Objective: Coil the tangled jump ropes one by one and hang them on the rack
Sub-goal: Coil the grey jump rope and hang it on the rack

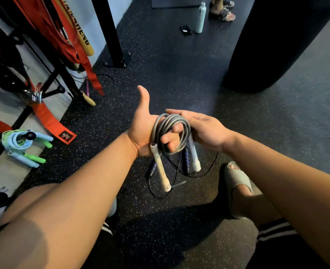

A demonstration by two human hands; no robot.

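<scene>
Grey cord, wound into several loops, is the jump rope (pixel 170 131) held between both hands above the speckled dark floor (pixel 160 55). The left hand (pixel 143 131) lies palm up with thumb raised, its fingers curled through the coil; the right hand (pixel 203 127) cups the coil's far side, fingers partly bent, though where exactly they press is hidden behind the loops. Two pale handles (pixel 161 167) hang below the hands, side by side. Directly beneath, a thin black rope (pixel 179 171) with purple grips sprawls on the floor, partly covered by the handles. At the left edge the rack (pixel 49 74) is cut off by the frame; a blue and green rope (pixel 22 144) hangs coiled on one peg. A dark punching bag (pixel 273 41) crowds the upper right, leaving open floor between it and the rack.
</scene>
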